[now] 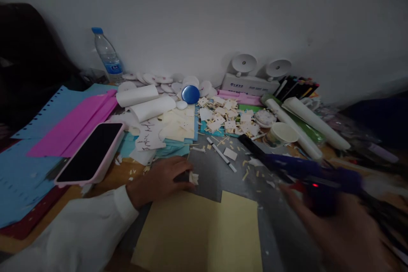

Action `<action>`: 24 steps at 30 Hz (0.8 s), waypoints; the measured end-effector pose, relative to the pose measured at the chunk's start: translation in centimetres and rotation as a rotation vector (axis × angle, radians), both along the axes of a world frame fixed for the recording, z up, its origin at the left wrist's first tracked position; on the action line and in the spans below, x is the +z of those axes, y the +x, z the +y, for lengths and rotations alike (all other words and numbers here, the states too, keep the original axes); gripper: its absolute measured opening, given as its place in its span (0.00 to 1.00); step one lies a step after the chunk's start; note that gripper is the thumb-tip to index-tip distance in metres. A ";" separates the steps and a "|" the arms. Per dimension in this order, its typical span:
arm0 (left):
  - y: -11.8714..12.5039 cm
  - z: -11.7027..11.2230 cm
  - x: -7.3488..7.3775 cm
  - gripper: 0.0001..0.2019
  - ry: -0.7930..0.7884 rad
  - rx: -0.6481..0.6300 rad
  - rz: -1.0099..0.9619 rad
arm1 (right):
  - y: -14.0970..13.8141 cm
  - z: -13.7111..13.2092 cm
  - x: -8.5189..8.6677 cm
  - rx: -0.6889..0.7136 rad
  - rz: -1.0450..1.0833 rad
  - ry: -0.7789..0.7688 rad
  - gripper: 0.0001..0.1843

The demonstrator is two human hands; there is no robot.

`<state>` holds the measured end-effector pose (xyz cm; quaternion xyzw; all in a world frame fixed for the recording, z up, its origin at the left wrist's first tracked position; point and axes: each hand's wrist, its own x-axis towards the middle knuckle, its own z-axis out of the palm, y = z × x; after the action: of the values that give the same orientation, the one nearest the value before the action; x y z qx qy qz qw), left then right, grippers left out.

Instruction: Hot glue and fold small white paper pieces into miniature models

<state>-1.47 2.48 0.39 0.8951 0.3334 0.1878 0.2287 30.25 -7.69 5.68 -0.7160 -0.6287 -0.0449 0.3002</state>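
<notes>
My left hand point(164, 180) rests low over the grey work surface, fingers curled and pinching a small crumpled whitish piece point(193, 177), possibly paper. Just in front of it lies a pale yellow sheet of paper point(197, 229), its upper edge stepped. At the right, my right hand point(341, 225) is blurred by motion, closed around the handle of a dark blue glue gun point(296, 165) with a red light glowing on it. Between the hands are a white capped pen point(221, 155) and a small square card point(230, 154), among scattered scraps.
A phone in a pink case point(92, 153) lies left, beside magenta paper point(73, 125) and blue sheets point(19, 178). Behind are white paper rolls point(153, 108), a pile of small cards with sticks point(223, 117), a paper cup point(282, 134), a white box point(248, 85) and a water bottle point(108, 55).
</notes>
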 end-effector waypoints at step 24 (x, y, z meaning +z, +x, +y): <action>-0.9 -0.3 -0.7 0.17 0.020 -0.014 -0.107 | -6.0 3.7 -7.0 0.390 -0.230 -0.075 0.16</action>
<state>-2.35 2.19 -0.32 0.8883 0.3127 0.2370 0.2385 24.20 -3.98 -1.32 -0.5817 -0.7866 -0.0438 0.2025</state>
